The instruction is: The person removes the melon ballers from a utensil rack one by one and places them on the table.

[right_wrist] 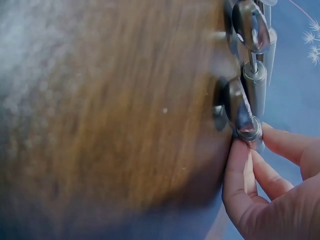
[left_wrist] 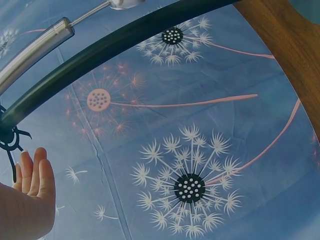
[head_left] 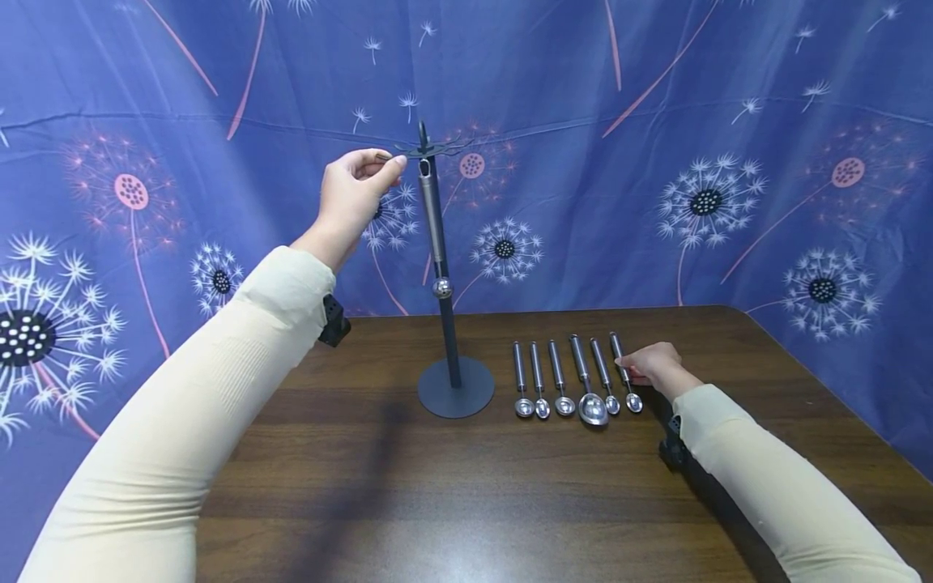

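Note:
My left hand (head_left: 357, 194) is raised at the top of a black stand (head_left: 449, 344), thumb and fingers pinching a hook of its hook ring (head_left: 445, 149). From that ring hangs a metal scoop (head_left: 433, 210), its round bowl down and its handle along the pole. On the table my right hand (head_left: 651, 366) pinches the handle of the rightmost small metal spoon (head_left: 633, 402). In the right wrist view, thumb and fingertips meet that handle just behind the spoon's bowl (right_wrist: 239, 105). The spoon lies at the end of a row.
Left of the held spoon lie several metal spoons and scoops side by side, handles pointing away, including a larger scoop (head_left: 593, 409). The stand's round base (head_left: 456, 389) rests on the brown wooden table (head_left: 466, 502). A blue dandelion-print cloth (head_left: 583, 243) hangs behind.

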### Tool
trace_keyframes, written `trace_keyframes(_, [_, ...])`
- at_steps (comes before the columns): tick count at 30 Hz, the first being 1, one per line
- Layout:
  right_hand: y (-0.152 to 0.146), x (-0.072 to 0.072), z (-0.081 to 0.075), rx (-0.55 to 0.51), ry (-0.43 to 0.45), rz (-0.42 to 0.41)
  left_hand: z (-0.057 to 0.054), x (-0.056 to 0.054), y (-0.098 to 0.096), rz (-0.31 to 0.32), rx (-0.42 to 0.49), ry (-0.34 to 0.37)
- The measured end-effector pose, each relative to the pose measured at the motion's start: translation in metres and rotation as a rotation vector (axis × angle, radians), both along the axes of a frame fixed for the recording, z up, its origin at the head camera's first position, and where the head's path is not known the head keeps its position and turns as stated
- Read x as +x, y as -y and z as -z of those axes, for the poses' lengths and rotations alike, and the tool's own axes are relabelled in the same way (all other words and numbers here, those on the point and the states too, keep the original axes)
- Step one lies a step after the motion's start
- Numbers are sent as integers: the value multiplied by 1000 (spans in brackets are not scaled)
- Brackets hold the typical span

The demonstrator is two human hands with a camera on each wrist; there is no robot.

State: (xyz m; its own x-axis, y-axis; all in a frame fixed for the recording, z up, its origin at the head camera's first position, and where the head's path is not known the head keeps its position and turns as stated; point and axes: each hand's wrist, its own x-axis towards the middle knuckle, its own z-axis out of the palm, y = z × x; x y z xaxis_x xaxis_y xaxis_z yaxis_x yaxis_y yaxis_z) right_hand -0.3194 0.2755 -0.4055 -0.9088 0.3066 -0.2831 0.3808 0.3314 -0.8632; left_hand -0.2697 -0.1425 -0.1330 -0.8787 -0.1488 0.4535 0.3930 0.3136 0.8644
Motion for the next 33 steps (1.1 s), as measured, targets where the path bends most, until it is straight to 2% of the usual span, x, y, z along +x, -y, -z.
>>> trace_keyframes(11, [1,-2,0,54,17,3,1,1,0,-2,-5,3])
trace_keyframes(29, [-1,2,-5,-11,20,-12,2,1,0,1,3,-5])
trace_keyframes(33, [-1,1,-8,17,22,-9,1,1,0,2,6,4])
